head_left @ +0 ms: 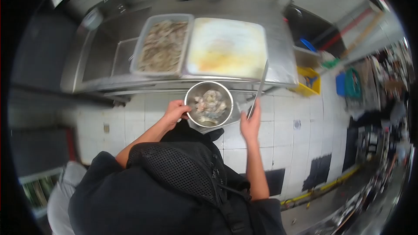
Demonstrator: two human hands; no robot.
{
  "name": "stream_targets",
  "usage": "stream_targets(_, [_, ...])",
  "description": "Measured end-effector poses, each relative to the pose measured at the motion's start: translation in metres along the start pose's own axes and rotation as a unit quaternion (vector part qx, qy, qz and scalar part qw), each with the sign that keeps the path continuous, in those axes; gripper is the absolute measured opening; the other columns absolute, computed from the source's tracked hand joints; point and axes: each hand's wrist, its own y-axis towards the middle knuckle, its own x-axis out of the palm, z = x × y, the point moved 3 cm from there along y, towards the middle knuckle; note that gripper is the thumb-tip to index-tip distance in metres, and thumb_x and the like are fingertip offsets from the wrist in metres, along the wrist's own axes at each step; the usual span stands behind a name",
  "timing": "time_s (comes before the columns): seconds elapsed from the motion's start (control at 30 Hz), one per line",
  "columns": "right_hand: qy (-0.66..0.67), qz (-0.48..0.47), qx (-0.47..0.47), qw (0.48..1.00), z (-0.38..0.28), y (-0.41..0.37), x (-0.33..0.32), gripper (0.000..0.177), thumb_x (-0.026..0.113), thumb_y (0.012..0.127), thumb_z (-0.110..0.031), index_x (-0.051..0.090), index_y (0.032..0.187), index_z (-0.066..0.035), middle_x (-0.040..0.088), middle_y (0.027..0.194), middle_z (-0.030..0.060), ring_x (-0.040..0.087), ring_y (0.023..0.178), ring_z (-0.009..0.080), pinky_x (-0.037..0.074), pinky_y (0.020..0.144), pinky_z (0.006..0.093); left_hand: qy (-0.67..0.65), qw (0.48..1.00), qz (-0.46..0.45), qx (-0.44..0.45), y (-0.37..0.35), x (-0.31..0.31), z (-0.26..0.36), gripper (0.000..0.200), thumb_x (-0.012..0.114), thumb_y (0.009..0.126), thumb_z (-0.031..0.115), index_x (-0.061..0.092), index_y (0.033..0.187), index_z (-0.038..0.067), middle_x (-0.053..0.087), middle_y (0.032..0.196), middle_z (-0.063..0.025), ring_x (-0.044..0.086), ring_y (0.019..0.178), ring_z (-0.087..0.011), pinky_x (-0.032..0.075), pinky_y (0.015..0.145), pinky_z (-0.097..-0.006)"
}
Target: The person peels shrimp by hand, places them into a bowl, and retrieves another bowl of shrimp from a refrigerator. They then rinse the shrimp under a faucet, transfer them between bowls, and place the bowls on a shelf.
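My left hand [176,112] grips the rim of a round metal bowl [195,92] in front of my body. Peeled shrimp [212,100] lie inside the bowl. To its right, my right hand [251,124] is closed around the handle of a long knife [262,78], its blade pointing up and away from me, slightly blurred. Beyond the bowl, a white cutting board [228,45] with yellow-brown stains lies on the steel counter. Left of the board is a clear plastic tub [136,56] filled with grey-brown shrimp [164,45].
The steel counter [278,56] has a sink basin [101,58] at its left. A yellow basket [314,88] hangs or stands by the counter's right end. Blue and green containers [352,82] stand farther right on the tiled floor [283,130]. Cluttered shelving runs along the right side.
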Motion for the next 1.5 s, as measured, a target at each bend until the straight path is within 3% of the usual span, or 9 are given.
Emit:
stream_targets(0.1, [-0.088,-0.047,-0.131,0.986,-0.007,0.071,0.036,0.069,0.068,0.083,-0.004,0.044,0.149,-0.003,0.060,0.124,0.0234,0.060,0.113,0.0394,0.048,0.099,0.0432,0.019,0.992,0.123,0.014,-0.050,-0.080,-0.020,0.016,0.072,0.082,0.006,0.059,0.073,0.006,0.064,0.074,-0.0052,0.064,0.064,-0.0148,0.055,0.058,-0.0270])
stream_targets(0.27, [-0.139,-0.147,-0.108,0.973,-0.057,0.148,0.083,0.054,0.069,0.082,-0.006,0.060,0.136,-0.005,0.062,0.119,0.0241,0.063,0.107,0.0409,0.051,0.095,0.0438,-0.059,0.967,0.237,0.074,-0.092,-0.156,-0.027,0.012,0.069,0.086,0.007,0.060,0.078,0.006,0.065,0.077,-0.0042,0.063,0.069,-0.0126,0.054,0.062,-0.0266])
stream_targets(0.43, [-0.187,-0.173,-0.116,0.960,0.009,0.182,0.132,0.052,0.070,0.080,-0.007,0.064,0.131,-0.009,0.063,0.119,0.0227,0.063,0.105,0.0415,0.051,0.094,0.0459,-0.216,0.927,0.280,0.123,-0.114,-0.182,-0.018,0.015,0.071,0.084,0.007,0.059,0.075,0.006,0.064,0.076,-0.0046,0.061,0.065,-0.0129,0.053,0.060,-0.0264])
stream_targets(0.57, [-0.275,-0.040,-0.148,0.949,-0.078,0.126,0.147,0.040,0.068,0.081,-0.007,0.068,0.122,-0.005,0.064,0.115,0.0215,0.061,0.107,0.0413,0.050,0.093,0.0490,-0.273,0.904,0.306,0.118,-0.122,-0.227,-0.040,0.017,0.072,0.083,0.008,0.058,0.074,0.008,0.063,0.074,-0.0039,0.060,0.064,-0.0125,0.052,0.058,-0.0265])
stream_targets(0.63, [-0.143,-0.017,-0.299,0.944,-0.116,0.093,0.174,0.028,0.066,0.084,-0.006,0.069,0.112,-0.003,0.065,0.112,0.0198,0.060,0.108,0.0391,0.049,0.092,0.0505,-0.248,0.907,0.321,0.116,-0.132,-0.256,-0.058,0.013,0.070,0.086,0.009,0.060,0.078,0.008,0.065,0.082,-0.0037,0.060,0.071,-0.0129,0.052,0.063,-0.0269])
stream_targets(0.77, [0.051,-0.230,-0.302,0.924,-0.208,0.001,0.283,0.010,0.061,0.089,0.001,0.067,0.096,0.003,0.066,0.091,0.0170,0.064,0.087,0.0338,0.051,0.080,0.0404,-0.290,0.888,0.329,0.133,-0.154,-0.320,-0.095,0.018,0.072,0.084,0.007,0.058,0.074,0.009,0.064,0.080,-0.0033,0.061,0.072,-0.0127,0.052,0.062,-0.0265])
stream_targets(1.0, [0.016,-0.350,-0.556,0.754,-0.411,-0.153,0.389,0.021,0.064,0.084,0.000,0.069,0.104,-0.005,0.066,0.105,0.0099,0.061,0.098,0.0298,0.047,0.083,0.0416,-0.206,0.878,0.407,0.142,-0.195,-0.421,-0.109,0.021,0.070,0.079,0.004,0.053,0.066,0.006,0.059,0.067,-0.0041,0.058,0.062,-0.0119,0.047,0.053,-0.0270])
stream_targets(1.23, [-0.249,-0.414,-0.698,0.529,-0.451,-0.194,0.447,0.026,0.069,0.073,-0.011,0.066,0.099,-0.012,0.064,0.106,0.0019,0.056,0.101,0.0239,0.039,0.086,0.0440,-0.070,0.899,0.413,0.128,-0.208,-0.480,-0.100,0.016,0.069,0.074,0.005,0.055,0.065,0.003,0.057,0.060,-0.0041,0.053,0.055,-0.0141,0.041,0.052,-0.0294])
stream_targets(1.5, [-0.159,-0.537,-0.554,0.616,-0.445,-0.188,0.434,0.025,0.067,0.070,-0.009,0.066,0.095,-0.011,0.070,0.090,0.0024,0.059,0.101,0.0237,0.038,0.091,0.0456,-0.181,0.921,0.326,0.111,-0.204,-0.481,-0.095,0.021,0.069,0.078,0.004,0.053,0.064,0.005,0.056,0.064,-0.0028,0.056,0.057,-0.0120,0.048,0.054,-0.0281])
